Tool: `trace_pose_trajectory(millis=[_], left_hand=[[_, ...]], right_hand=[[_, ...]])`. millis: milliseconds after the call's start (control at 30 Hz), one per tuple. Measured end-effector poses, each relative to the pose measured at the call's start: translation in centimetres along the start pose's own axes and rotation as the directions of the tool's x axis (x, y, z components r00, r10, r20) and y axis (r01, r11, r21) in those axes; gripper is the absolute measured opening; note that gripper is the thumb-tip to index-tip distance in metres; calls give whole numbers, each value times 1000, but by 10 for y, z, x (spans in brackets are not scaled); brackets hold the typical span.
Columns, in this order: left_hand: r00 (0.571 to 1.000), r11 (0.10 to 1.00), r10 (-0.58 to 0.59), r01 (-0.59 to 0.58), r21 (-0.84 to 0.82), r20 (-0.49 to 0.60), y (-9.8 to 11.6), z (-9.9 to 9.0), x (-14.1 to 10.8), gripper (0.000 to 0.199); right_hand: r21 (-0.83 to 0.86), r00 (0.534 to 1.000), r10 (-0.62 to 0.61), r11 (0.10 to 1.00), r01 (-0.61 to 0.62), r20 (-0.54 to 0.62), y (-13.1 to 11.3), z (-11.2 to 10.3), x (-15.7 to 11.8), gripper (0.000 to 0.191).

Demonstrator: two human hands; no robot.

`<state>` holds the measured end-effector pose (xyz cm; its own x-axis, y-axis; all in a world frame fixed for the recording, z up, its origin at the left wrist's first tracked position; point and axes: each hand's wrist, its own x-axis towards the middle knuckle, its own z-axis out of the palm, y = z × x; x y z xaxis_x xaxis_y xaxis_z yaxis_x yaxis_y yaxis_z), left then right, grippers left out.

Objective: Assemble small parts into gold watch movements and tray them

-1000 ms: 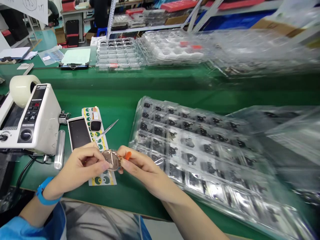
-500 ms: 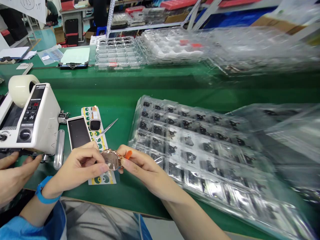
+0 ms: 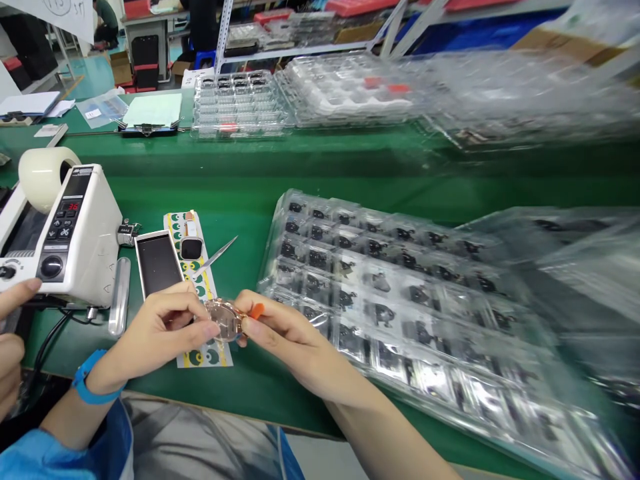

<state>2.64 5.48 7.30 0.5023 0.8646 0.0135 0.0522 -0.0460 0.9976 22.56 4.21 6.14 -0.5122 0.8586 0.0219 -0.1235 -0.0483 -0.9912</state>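
My left hand [image 3: 173, 330], with a blue band on its wrist, pinches the left edge of a round rose-gold watch [image 3: 225, 321]. The watch's other side is gripped by my right hand [image 3: 285, 333], and a small orange piece [image 3: 257, 311] sticks up by those fingers. Beneath and behind the hands lies a sheet of green and yellow stickers [image 3: 197, 358]. On that sheet rest a square-faced watch [image 3: 191, 249] and pointed tweezers [image 3: 217, 255]. A white-rimmed black tray [image 3: 159, 263] sits just left of them.
A white tape dispenser [image 3: 83, 247] stands at the left, with another person's hand [image 3: 15, 320] beside it. A clear tube [image 3: 119, 297] lies nearby. Plastic trays of dark parts [image 3: 380, 283] cover the right side. More clear trays [image 3: 240, 107] and a clipboard [image 3: 151, 112] occupy the raised ledge.
The other person's hand has moved from beneath the dispenser up to its front panel, uncovering black cables. My hands hold the watch almost unchanged.
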Motion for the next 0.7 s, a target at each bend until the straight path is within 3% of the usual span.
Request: trace_pose_trajectory(millis=[300,600,700], left_hand=[[966,973,71,-12,230,-248,1,14,4,30],[936,951,65,47,306,-346,0,15,5,39],[936,975,12,67,212,-352,0,14,9,43]], right_hand=[[-151,998,-19,989,10,-62,1,4,2,46],[-152,999,8,988,-16,-54,4,3,4,48],[-101,1000,21,995,-22,-10,3,2,4,48]])
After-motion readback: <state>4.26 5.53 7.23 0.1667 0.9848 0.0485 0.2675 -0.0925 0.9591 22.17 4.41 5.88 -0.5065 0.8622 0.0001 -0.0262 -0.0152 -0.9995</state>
